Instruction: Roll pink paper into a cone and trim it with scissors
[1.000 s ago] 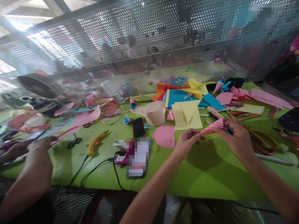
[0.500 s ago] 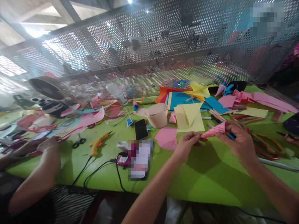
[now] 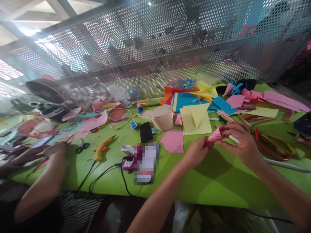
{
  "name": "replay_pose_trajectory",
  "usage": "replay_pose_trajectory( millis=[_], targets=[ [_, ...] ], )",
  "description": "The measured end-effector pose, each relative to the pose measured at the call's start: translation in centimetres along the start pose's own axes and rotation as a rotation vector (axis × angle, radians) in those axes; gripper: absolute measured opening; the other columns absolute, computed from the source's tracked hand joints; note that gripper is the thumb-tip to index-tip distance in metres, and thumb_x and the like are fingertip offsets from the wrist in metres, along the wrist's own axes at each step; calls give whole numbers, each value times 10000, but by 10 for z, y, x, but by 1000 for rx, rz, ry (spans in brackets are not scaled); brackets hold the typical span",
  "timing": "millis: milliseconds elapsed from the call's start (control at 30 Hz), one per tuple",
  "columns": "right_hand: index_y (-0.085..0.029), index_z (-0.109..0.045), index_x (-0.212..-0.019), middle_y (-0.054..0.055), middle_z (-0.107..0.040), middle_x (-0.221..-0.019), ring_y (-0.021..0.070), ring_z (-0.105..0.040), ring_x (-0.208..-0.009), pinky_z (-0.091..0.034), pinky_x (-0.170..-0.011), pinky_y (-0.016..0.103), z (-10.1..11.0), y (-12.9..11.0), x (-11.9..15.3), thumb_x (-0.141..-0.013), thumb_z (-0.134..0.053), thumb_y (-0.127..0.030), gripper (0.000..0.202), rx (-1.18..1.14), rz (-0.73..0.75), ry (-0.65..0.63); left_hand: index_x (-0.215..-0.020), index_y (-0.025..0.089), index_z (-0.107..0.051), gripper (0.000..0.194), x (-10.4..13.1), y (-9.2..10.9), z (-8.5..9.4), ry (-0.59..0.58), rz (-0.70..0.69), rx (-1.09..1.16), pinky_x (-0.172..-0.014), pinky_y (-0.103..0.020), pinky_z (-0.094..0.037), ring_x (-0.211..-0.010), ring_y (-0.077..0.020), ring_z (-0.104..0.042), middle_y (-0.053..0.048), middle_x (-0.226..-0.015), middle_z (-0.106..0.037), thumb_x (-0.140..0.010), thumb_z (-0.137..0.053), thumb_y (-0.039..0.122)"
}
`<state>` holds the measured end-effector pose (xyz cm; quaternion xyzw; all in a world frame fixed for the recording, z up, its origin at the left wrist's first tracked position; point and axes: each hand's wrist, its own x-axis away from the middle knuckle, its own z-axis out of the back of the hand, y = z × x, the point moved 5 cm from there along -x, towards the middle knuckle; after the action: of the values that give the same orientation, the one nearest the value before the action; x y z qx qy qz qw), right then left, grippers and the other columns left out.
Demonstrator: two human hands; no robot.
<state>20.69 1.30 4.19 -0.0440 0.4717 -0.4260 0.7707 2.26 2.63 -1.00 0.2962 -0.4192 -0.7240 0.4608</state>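
A pink paper cone (image 3: 215,135) with a line pattern is held above the green table between both hands. My left hand (image 3: 197,151) is closed round its narrow end, hiding the tip. At the wide end my right hand (image 3: 239,140) grips the paper, fingers over the top and thumb beneath. A rounded pink paper piece (image 3: 172,141) lies left of my left hand. Folded yellow paper (image 3: 196,121) lies just beyond, beside a cream coiled strip (image 3: 163,118). To the right of my right hand rest red-and-yellow-handled scissors or pliers (image 3: 274,145), kind unclear.
A yellow glue gun (image 3: 101,150), small scissors (image 3: 82,147) and phones (image 3: 146,132) lie left of me, with black cables over the table edge. A co-worker's hands (image 3: 54,149) are at the far left. Coloured paper (image 3: 187,103) and a perforated metal screen (image 3: 155,48) stand behind.
My left hand has shifted further up over the cone's narrow end, so less of the cone shows. My right hand's fingers have moved left along its wide end.
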Motion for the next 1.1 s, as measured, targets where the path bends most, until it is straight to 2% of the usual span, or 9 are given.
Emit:
replay_pose_trajectory(
  millis=[100,167,300,467,600,833,967,1100],
  targets=[
    [-314,-717,-860,48,-782,-1033,340,-664,-1146,-493,-1000,560,3,2,-1,-925,-764,-382,105,-10,-2,16,-996,199,-675,259,1,-1,-1,-34,7,20,-704,-279,-440,-747,-194,-594,-37,-855,-716,-1014,-567,433],
    [-304,-714,-849,51,-779,-1028,333,-657,-1158,-498,-999,548,2,1,0,-924,-769,-363,110,-20,10,6,-1115,195,-687,250,1,-1,-3,-59,8,74,-753,-284,-485,-818,-209,-646,-49,-944,-755,-971,-642,394],
    [-301,-718,-844,40,-781,-1041,319,-642,-1170,-489,-1026,543,-4,-5,2,-911,-795,-332,107,-29,46,-53,-1342,195,-647,500,1,-3,-7,-68,10,248,-875,-315,-543,-971,-239,-707,-73,-1107,-783,-879,-771,339],
    [-322,-752,-933,33,-789,-1097,321,-630,-1198,-484,-1036,540,-8,-11,5,-904,-803,-319,59,-25,76,-104,-1277,197,-703,433,1,-10,-15,-86,34,420,-977,-364,-549,-1063,-262,-719,-75,-1114,-787,-883,-790,356],
    [-338,-763,-1041,36,-790,-1126,333,-627,-1212,-466,-1062,556,-5,-9,4,-906,-804,-354,142,-5,75,-78,-1274,198,-705,410,0,-9,-17,-80,44,539,-1020,-369,-539,-1153,-265,-702,-97,-1224,-771,-910,-776,373],
    [-330,-758,-1001,37,-786,-1142,333,-618,-1204,-468,-1042,558,-4,-12,3,-922,-783,-320,83,-3,75,-76,-1325,192,-676,438,0,-4,-18,-88,9,589,-1070,-377,-515,-1214,-263,-672,-104,-1300,-739,-926,-763,351],
    [-353,-763,-1066,33,-789,-1146,333,-608,-1220,-468,-1051,561,-3,-13,3,-934,-767,-332,134,-20,66,-82,-1305,186,-683,463,1,-5,-17,-80,33,538,-1067,-387,-519,-1188,-267,-669,-104,-1262,-743,-905,-797,389],
    [-331,-777,-1021,44,-788,-1130,326,-604,-1217,-483,-1032,546,-3,-14,2,-946,-753,-319,80,-24,81,-99,-1315,186,-661,476,1,-8,-18,-117,42,531,-1088,-400,-505,-1206,-270,-657,-102,-1252,-731,-933,-759,452]
  ],
)
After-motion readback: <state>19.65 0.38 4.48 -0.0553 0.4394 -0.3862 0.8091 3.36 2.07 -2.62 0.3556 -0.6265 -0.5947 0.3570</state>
